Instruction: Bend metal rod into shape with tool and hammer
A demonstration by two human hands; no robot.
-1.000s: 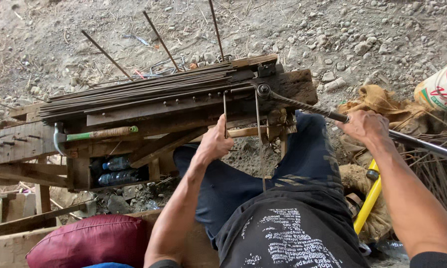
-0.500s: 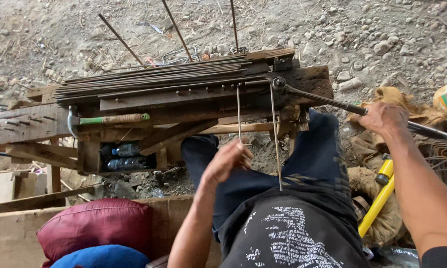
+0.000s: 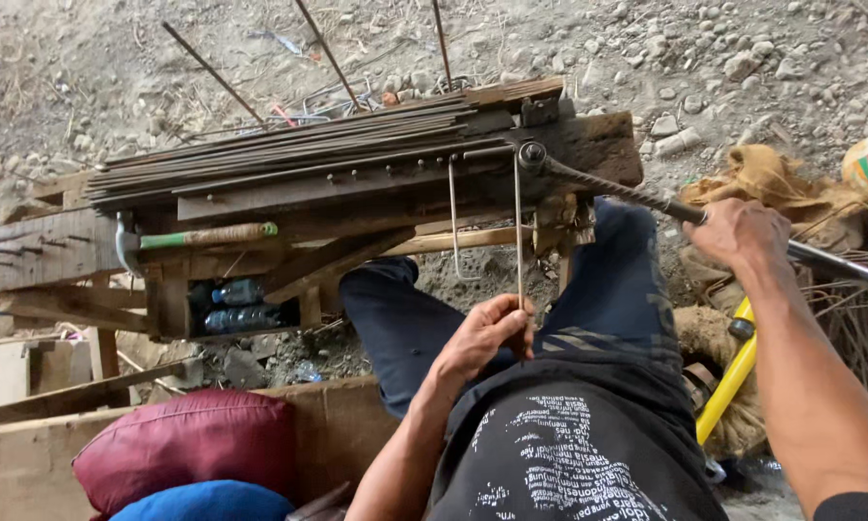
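The left hand [image 3: 482,338] is closed around the near end of a thin steel rod [image 3: 518,232], fingers pinched tight on it just above the lap; the rod runs straight up from that grip to the front edge of the wooden worktop [image 3: 588,145], where it turns at a right angle along the edge and drops again as a shorter leg ending in a small hook; the bent piece thus hangs as an open-bottomed frame in front of the worktop.

The right hand [image 3: 738,234] is wrapped fully around the bending lever [image 3: 646,198], a ribbed bar that becomes a smooth pipe past the grip; the lever's head sits against the pin [image 3: 531,154] at the worktop's right front corner, touching the rod at its bend; the lever slopes down and to the right from that corner.

On the worktop lies a bundle of straight rods [image 3: 289,154], laid lengthwise and overhanging the left end; three single rods stand tilted behind it against the gravel ground [image 3: 743,48]. A hammer [image 3: 198,236] with a green-banded wooden handle rests on a lower ledge at the left; plastic bottles [image 3: 236,304] lie in a compartment just beneath it.

A yellow-handled tool [image 3: 728,381] lies beside the person's right leg, partly hidden; a dark red cushion [image 3: 188,444] and a blue cushion [image 3: 207,502] sit at lower left, touching each other; burlap sacking [image 3: 767,178] is heaped beyond the right hand.
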